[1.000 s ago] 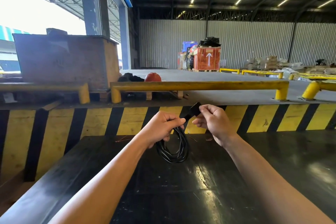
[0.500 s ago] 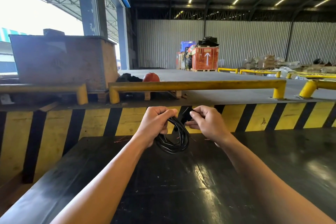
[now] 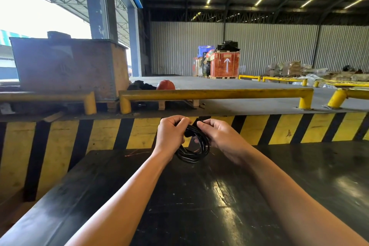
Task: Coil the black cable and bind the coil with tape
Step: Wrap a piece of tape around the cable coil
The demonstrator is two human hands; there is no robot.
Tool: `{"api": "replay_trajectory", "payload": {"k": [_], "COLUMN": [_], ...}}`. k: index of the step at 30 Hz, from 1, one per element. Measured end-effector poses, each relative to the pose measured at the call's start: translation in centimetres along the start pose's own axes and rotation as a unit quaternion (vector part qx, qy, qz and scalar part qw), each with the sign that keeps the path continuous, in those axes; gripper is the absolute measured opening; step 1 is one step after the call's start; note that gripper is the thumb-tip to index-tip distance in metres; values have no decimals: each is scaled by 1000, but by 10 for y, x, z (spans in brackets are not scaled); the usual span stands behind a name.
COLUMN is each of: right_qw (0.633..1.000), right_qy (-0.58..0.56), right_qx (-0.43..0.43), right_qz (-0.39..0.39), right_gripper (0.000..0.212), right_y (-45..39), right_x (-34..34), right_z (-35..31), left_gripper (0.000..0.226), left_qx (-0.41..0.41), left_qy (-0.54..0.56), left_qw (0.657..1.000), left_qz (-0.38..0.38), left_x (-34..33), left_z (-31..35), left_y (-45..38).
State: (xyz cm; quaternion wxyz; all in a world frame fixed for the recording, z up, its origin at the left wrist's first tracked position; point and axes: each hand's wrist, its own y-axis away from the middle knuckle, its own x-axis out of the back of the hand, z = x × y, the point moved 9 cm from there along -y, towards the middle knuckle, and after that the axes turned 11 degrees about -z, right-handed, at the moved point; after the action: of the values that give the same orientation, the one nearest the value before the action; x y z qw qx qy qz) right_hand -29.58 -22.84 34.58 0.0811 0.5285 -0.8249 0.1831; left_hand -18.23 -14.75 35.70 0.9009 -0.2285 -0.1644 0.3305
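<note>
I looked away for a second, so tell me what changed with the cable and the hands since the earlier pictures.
The right hand drew the black plug end in from up and to the right, down against the black cable coil, and now pinches it at the coil's top. The hands closed together. The left hand kept its grip on the coil, held above the glossy black table. No tape is visible.

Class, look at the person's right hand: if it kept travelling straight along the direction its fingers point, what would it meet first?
The right hand points leftward, so it would first meet the black cable coil it already pinches, then almost at once the left hand gripping the coil's other side. Depth is hard to judge.
</note>
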Motion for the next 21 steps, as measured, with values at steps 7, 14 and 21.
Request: {"api": "replay_trajectory", "payload": {"k": [7,14,21], "right_qw": [979,959,955], "right_qy": [200,254,242], "right_qx": [36,70,90], "right_qz": [-3,107,148], "right_gripper": [63,47,26], "right_y": [4,7,10], "right_x": [-7,-5,0], "right_z": [-15,-25,-26], "left_gripper": [25,24,30], "left_qx": [-11,-14,-15], "left_qy": [-72,-110,-143], "left_qw": [997,991,986], "left_qz": [37,75,79], "left_x": [7,9,7], "left_z": [-1,6,8], "left_y": [-4,1,5]}}
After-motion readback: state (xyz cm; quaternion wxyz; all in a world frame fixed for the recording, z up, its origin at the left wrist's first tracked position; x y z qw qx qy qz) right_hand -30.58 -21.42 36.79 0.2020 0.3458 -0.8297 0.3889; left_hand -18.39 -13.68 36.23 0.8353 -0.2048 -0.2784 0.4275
